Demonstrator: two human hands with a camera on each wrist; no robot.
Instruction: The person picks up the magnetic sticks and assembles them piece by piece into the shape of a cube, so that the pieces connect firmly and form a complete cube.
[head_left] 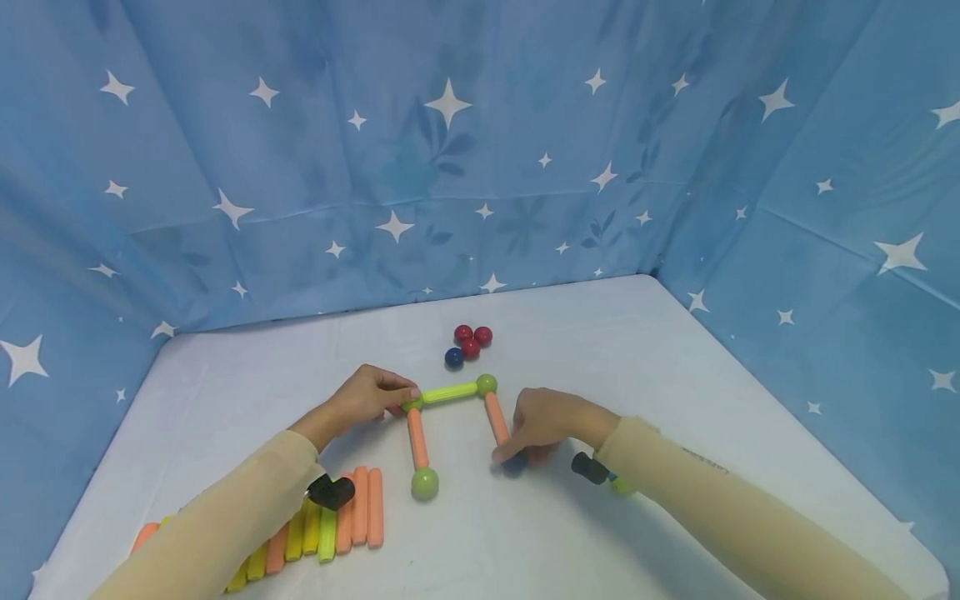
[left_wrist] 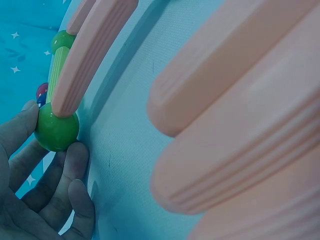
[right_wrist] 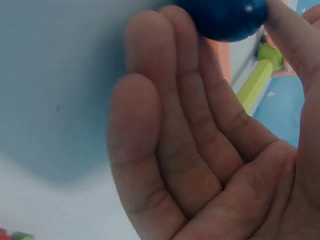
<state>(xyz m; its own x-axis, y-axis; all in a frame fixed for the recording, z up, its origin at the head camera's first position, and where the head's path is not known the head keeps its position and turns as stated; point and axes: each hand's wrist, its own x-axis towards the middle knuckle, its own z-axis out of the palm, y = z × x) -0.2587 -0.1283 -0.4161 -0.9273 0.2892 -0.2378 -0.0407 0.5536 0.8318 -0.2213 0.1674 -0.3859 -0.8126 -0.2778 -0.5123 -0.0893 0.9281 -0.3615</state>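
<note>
My left hand (head_left: 365, 392) pinches a green ball (left_wrist: 57, 129) between thumb and fingers. From that ball a yellow-green rod (head_left: 450, 392) runs right to another green ball (head_left: 487, 384). An orange rod (head_left: 418, 439) comes toward me from the held ball and ends in a third green ball (head_left: 424, 483). A second orange rod (head_left: 497, 418) leads down from the right corner ball. At its near end my right hand (head_left: 551, 417) holds a dark blue ball (right_wrist: 230, 17) with thumb and fingertips; the joint itself is partly hidden by the hand.
Several loose orange, yellow and green rods (head_left: 360, 506) lie in a row at front left, partly under my left forearm. Beyond the frame sit red balls (head_left: 470, 348) and a blue ball (head_left: 453, 358). A starry blue curtain (head_left: 450, 167) borders the white table (head_left: 600, 333).
</note>
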